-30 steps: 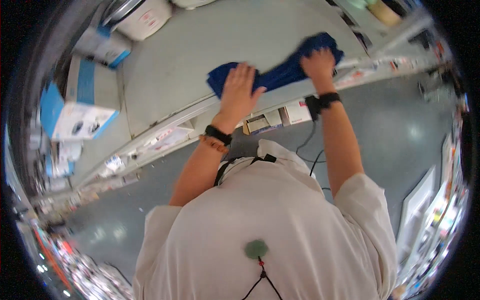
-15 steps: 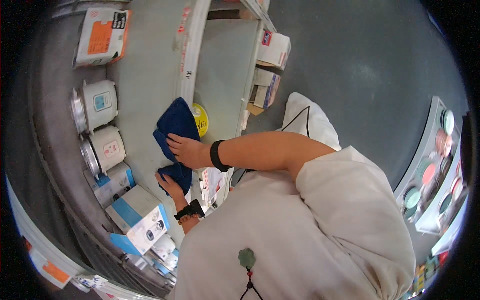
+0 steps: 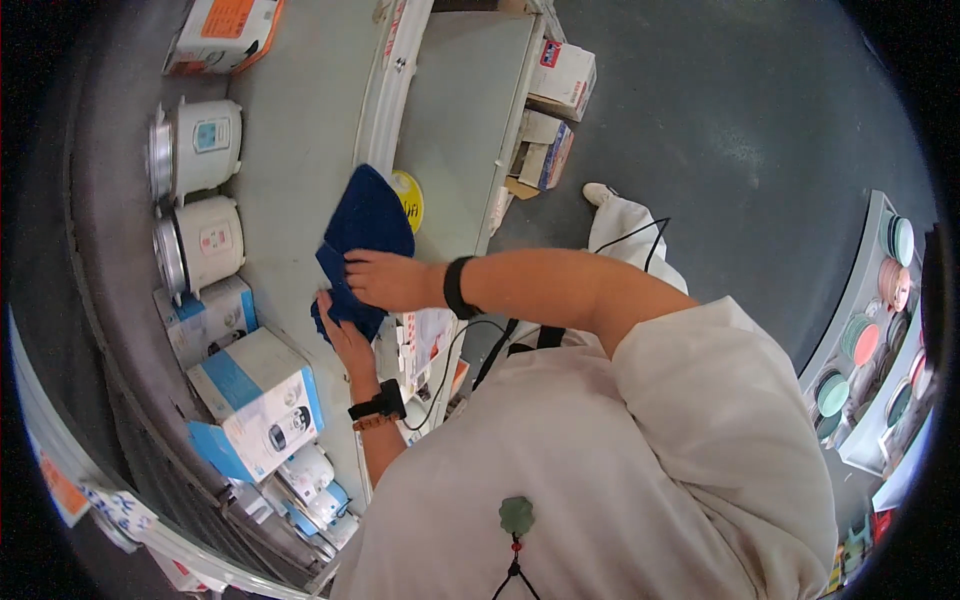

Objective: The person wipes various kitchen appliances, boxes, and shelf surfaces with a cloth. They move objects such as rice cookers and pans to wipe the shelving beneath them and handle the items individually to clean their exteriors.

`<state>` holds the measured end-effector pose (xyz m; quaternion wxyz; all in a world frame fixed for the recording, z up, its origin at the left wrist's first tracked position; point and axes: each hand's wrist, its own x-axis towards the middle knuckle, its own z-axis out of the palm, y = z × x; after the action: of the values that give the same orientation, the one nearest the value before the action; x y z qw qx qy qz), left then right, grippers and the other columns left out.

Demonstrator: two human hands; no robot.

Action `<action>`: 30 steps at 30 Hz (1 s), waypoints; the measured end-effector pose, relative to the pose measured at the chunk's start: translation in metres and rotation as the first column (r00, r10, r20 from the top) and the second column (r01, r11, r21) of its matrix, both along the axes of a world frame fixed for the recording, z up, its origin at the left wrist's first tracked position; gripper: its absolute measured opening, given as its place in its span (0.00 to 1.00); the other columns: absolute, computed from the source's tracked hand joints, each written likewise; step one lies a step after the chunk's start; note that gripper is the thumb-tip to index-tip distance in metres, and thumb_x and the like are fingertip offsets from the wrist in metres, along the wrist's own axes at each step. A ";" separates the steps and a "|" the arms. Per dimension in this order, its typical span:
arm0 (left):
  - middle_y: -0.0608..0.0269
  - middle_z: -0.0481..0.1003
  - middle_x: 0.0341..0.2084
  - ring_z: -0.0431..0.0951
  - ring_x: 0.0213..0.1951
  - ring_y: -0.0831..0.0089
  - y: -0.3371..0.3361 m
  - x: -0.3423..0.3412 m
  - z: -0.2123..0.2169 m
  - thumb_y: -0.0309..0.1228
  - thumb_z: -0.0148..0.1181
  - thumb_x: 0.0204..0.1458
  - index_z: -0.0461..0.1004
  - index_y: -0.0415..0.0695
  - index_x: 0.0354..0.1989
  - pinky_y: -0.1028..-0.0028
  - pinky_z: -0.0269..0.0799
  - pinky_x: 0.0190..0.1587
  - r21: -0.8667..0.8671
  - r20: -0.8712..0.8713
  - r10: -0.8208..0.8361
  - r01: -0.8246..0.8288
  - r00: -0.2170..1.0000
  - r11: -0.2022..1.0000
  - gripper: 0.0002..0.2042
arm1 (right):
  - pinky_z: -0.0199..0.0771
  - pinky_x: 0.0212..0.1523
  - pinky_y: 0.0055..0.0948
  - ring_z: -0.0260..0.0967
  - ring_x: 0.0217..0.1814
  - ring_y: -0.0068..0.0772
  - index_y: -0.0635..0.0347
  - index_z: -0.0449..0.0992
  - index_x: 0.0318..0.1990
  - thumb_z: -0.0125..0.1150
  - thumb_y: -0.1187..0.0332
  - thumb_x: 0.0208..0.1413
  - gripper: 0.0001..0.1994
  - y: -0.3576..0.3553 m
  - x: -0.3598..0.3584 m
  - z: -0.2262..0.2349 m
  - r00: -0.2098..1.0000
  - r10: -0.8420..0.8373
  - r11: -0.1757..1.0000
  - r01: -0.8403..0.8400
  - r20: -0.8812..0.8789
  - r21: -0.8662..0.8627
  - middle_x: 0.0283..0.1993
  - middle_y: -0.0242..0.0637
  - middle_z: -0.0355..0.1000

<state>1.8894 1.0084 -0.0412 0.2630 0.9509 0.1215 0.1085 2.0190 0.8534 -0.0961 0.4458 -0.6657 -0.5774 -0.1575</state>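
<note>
A dark blue cloth [image 3: 372, 215] lies over the pale shelf board, close to its front rail, partly folded and bunched at its near end. On its middle rests my right hand [image 3: 390, 281], fingers closed over a fold of the fabric. My left hand [image 3: 350, 340], just nearer, grips the bunched near part, with its fingertips at the cloth's left edge. The two hands are close together but apart. A round yellow sign [image 3: 408, 200] with black marks shows beside the cloth's right edge, partly covered by it.
Two white rice cookers [image 3: 208, 145] and white-and-blue boxes [image 3: 265, 400] line the shelf's left side. An orange-and-white package [image 3: 225, 35] stands farther off. Small cartons [image 3: 560, 80] sit at the lower shelf's right edge. Stacked coloured dishes [image 3: 862, 340] fill a rack at far right.
The view has shifted along the shelf, so the cookers and cartons sit farther up. My left hand has come closer to my right, and the cloth's near part is more bunched.
</note>
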 end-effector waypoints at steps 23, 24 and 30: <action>0.38 0.68 0.55 0.71 0.52 0.50 0.018 -0.024 0.068 0.49 0.47 0.62 0.64 0.25 0.57 0.65 0.63 0.58 -0.306 0.312 0.648 -0.572 0.695 0.761 0.32 | 0.71 0.39 0.37 0.70 0.38 0.48 0.60 0.70 0.48 0.65 0.69 0.49 0.18 -0.043 -0.005 0.051 0.491 -0.003 0.873 0.426 -0.871 0.237 0.35 0.47 0.70; 0.37 0.65 0.58 0.69 0.55 0.50 0.021 -0.018 0.083 0.50 0.47 0.63 0.62 0.25 0.59 0.65 0.60 0.61 -0.367 0.325 0.664 -0.557 0.674 0.745 0.33 | 0.70 0.42 0.33 0.68 0.42 0.45 0.61 0.70 0.47 0.61 0.75 0.51 0.15 -0.040 0.002 0.071 0.556 0.057 0.857 0.399 -0.829 0.326 0.40 0.46 0.68; 0.41 0.53 0.67 0.52 0.68 0.49 0.053 0.048 0.030 0.51 0.42 0.62 0.49 0.38 0.69 0.53 0.46 0.68 0.498 -0.066 0.668 -0.556 0.741 0.666 0.35 | 0.62 0.58 0.42 0.64 0.55 0.48 0.59 0.69 0.53 0.56 0.70 0.56 0.16 -0.010 0.042 0.075 0.901 -0.204 0.899 0.327 -0.383 0.290 0.53 0.47 0.66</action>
<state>1.9370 1.0613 -0.0112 -0.0320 0.8926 0.4387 0.0986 2.0608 0.8439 -0.0211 0.6237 -0.6669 -0.3560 -0.1985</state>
